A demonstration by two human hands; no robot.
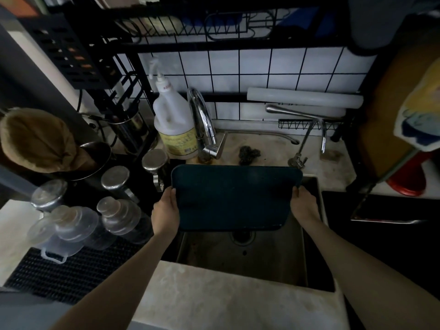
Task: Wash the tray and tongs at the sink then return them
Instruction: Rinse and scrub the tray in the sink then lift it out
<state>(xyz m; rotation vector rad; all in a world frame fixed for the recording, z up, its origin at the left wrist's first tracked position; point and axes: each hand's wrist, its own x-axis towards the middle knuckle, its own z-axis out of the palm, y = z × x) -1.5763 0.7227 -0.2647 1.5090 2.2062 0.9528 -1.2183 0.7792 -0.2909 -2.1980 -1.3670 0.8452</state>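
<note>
A dark blue rectangular tray (234, 197) with rounded corners hangs above the steel sink (242, 258), its far edge tilted up toward the wall. My left hand (166, 210) grips its left edge and my right hand (303, 206) grips its right edge. The chrome faucet (202, 120) curves up just behind the tray's far left corner. No water runs from it. I see no tongs in this view.
A large white detergent bottle (172, 117) stands left of the faucet. A dark scouring pad (248, 154) lies on the ledge behind the sink. Several lidded jars (114, 201) crowd the left counter. A black dish rack (190, 27) spans overhead. A red item (409, 184) sits at right.
</note>
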